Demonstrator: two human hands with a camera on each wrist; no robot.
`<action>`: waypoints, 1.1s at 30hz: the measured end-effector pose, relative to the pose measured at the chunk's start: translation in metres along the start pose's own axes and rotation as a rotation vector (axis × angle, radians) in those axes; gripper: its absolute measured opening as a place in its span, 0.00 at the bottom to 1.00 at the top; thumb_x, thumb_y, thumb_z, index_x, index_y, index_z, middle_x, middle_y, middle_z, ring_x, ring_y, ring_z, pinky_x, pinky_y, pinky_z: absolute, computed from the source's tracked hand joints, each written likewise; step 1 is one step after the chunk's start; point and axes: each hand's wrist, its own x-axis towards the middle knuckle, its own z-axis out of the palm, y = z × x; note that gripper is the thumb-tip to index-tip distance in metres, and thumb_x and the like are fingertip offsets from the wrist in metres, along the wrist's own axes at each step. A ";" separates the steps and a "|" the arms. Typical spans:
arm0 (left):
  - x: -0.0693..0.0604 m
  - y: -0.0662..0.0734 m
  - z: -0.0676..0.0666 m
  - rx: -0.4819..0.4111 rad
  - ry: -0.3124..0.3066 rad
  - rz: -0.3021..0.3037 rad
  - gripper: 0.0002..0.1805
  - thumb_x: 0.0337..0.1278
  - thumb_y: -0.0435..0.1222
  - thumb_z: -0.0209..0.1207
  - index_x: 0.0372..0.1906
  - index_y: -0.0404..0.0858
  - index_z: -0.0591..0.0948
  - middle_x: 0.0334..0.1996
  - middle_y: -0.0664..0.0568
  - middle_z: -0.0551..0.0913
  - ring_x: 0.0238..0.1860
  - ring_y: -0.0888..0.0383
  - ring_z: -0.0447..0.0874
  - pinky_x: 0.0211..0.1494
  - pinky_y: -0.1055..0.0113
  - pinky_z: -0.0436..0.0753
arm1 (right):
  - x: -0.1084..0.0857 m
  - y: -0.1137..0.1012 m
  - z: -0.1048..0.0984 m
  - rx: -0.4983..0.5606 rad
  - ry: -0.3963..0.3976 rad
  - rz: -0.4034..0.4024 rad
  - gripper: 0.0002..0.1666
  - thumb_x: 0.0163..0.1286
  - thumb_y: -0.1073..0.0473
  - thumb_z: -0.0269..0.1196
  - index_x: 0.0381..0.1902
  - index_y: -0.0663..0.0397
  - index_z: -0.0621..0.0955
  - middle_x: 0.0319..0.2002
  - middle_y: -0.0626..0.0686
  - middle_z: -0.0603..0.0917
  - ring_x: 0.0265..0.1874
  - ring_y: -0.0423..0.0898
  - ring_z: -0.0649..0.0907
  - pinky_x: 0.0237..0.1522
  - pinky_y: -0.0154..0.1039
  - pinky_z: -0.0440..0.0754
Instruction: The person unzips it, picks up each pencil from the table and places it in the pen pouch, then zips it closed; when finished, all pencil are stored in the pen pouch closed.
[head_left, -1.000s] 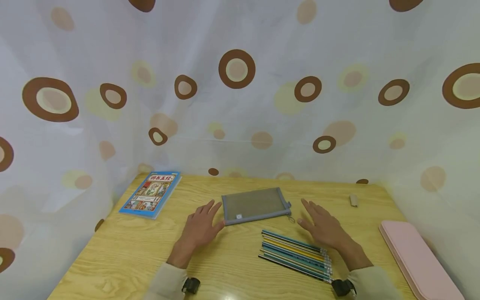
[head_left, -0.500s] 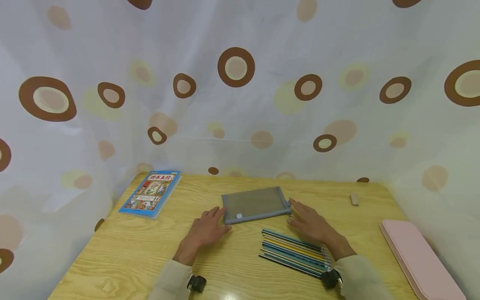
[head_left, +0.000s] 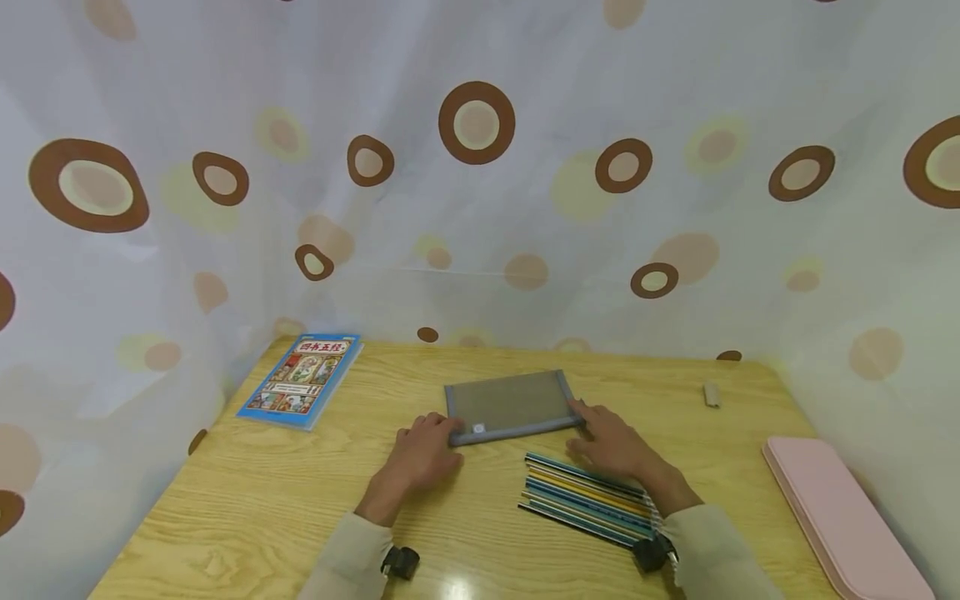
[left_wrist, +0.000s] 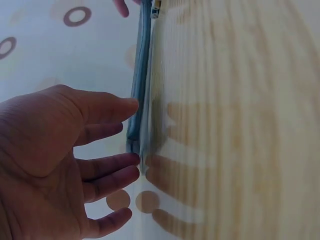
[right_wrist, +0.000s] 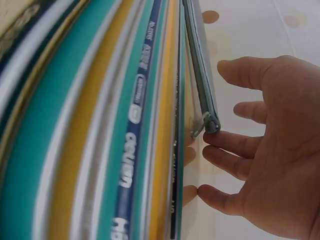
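Note:
A grey zippered mesh pouch (head_left: 510, 406) lies flat on the table between both hands. My left hand (head_left: 423, 454) is at its near left corner, fingers loosely extended; in the left wrist view the thumb (left_wrist: 127, 109) is against the pouch's edge (left_wrist: 141, 75). At the right end, my right hand (head_left: 618, 446) has its fingertips by the zipper end. The right wrist view shows those fingers (right_wrist: 232, 145) spread, with the thumb apart from the pouch (right_wrist: 202, 70). A row of several pencils (head_left: 581, 498), blue, green and yellow, lies partly under the right wrist.
A blue-covered book (head_left: 303, 379) lies at the back left. A small tan object (head_left: 711, 395) rests at the back right, and a long pink case (head_left: 840, 517) lies along the right edge. A dotted curtain (head_left: 480, 208) surrounds the table.
Both hands have moved inward to the pouch's ends, the left going right and the right going left. The pouch and pencils look unmoved.

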 end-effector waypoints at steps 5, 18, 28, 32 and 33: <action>-0.001 0.002 -0.001 0.004 0.087 0.020 0.23 0.57 0.38 0.58 0.60 0.49 0.77 0.56 0.46 0.76 0.56 0.46 0.74 0.52 0.42 0.71 | -0.001 -0.002 -0.005 0.035 0.038 0.002 0.37 0.70 0.55 0.56 0.71 0.66 0.61 0.60 0.69 0.72 0.57 0.62 0.75 0.55 0.59 0.73; 0.000 0.000 -0.002 -0.041 0.293 0.047 0.14 0.60 0.39 0.58 0.51 0.48 0.81 0.46 0.51 0.80 0.42 0.54 0.79 0.45 0.51 0.73 | -0.004 -0.006 -0.013 0.080 0.224 -0.012 0.25 0.64 0.60 0.63 0.59 0.61 0.77 0.47 0.61 0.79 0.46 0.56 0.80 0.46 0.54 0.78; 0.003 0.001 -0.004 -0.070 0.486 0.098 0.09 0.59 0.41 0.62 0.44 0.46 0.83 0.37 0.54 0.82 0.35 0.58 0.82 0.37 0.60 0.73 | -0.004 -0.010 -0.021 0.113 0.315 -0.017 0.19 0.69 0.60 0.60 0.56 0.54 0.79 0.38 0.54 0.82 0.36 0.47 0.81 0.36 0.45 0.77; 0.003 0.002 -0.005 -0.077 0.530 0.127 0.06 0.59 0.41 0.62 0.40 0.46 0.83 0.35 0.54 0.81 0.33 0.58 0.82 0.36 0.62 0.74 | -0.004 -0.013 -0.025 0.205 0.302 0.038 0.22 0.72 0.56 0.57 0.61 0.51 0.75 0.36 0.55 0.83 0.30 0.46 0.79 0.30 0.40 0.73; 0.004 0.002 -0.005 -0.085 0.536 0.127 0.06 0.59 0.41 0.62 0.40 0.46 0.83 0.35 0.54 0.80 0.33 0.57 0.82 0.37 0.62 0.74 | -0.004 -0.013 -0.025 0.227 0.297 0.049 0.22 0.72 0.56 0.56 0.62 0.50 0.74 0.36 0.56 0.83 0.29 0.48 0.79 0.30 0.40 0.73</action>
